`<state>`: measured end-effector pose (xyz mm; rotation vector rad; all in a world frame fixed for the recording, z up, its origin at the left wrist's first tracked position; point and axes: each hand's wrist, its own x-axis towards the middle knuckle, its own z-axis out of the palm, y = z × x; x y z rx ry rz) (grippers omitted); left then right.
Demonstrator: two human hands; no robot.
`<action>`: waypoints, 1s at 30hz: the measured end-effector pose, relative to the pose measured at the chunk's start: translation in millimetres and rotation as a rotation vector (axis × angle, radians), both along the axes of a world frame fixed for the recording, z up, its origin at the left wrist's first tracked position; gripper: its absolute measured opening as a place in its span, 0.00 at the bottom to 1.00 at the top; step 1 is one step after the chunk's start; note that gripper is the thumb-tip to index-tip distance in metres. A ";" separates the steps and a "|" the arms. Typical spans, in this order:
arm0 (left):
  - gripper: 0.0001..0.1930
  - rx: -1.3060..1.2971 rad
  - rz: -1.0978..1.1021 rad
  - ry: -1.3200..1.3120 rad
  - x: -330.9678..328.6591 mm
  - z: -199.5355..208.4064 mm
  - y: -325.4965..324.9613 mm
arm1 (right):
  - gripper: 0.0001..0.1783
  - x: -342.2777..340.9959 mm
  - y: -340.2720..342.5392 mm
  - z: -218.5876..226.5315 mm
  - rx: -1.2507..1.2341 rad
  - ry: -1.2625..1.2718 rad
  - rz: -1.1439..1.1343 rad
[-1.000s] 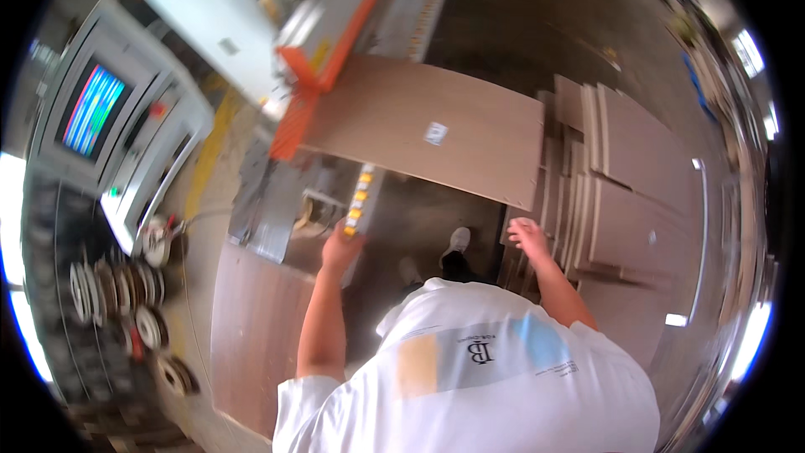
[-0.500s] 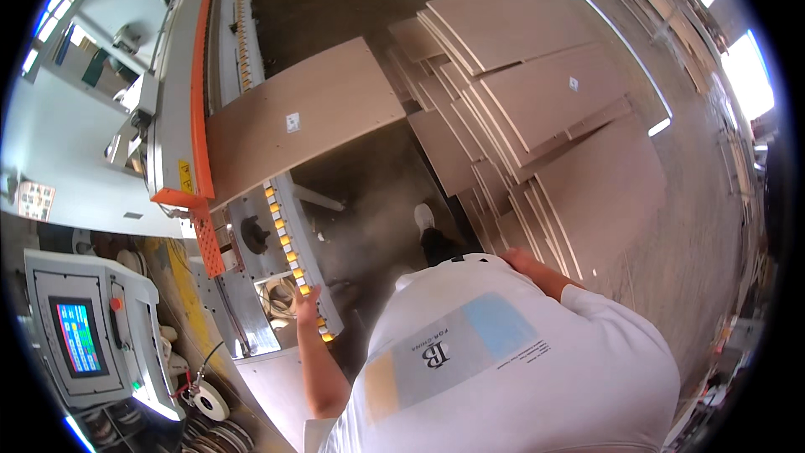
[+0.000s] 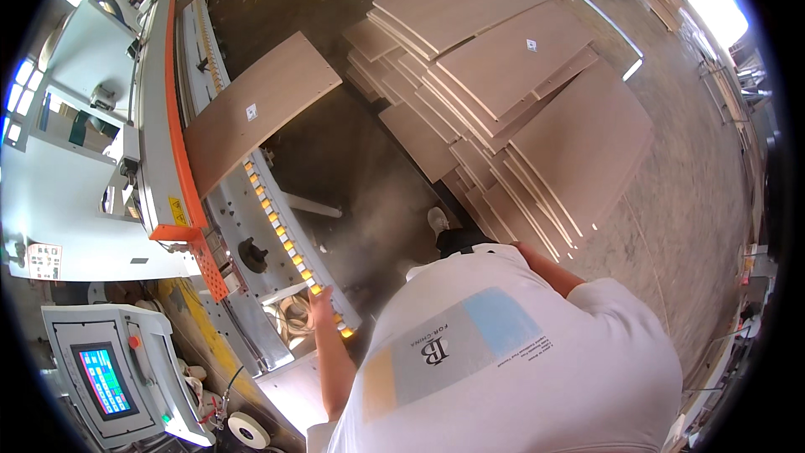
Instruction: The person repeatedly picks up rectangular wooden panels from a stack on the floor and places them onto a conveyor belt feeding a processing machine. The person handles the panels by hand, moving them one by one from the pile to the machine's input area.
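Left hand [image 3: 322, 305] on near end of roller rail [image 3: 274, 218], can't tell if gripping. Right hand [image 3: 525, 252] right of rail, mostly hidden by shirt [image 3: 503, 369], can't tell state. Board [image 3: 267, 109] lies across rail; stacked boards [image 3: 503, 67] right of rail.

Brownish-grey floor [image 3: 662, 210], scuffed, darker toward top; thin line crossing its right side. Worn yellow band [image 3: 204, 327] on floor at left. Large window [image 3: 719, 4] at upper right, glaring white; smaller bright panes [image 3: 18, 96] at left edge. Light strong, daylight-like.
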<state>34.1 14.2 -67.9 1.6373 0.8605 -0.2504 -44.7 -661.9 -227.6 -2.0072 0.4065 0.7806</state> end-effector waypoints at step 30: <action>0.36 0.407 -0.150 0.102 19.2 79.9 -125.0 | 0.29 331.1 -36.6 156.3 0.405 -0.205 -0.863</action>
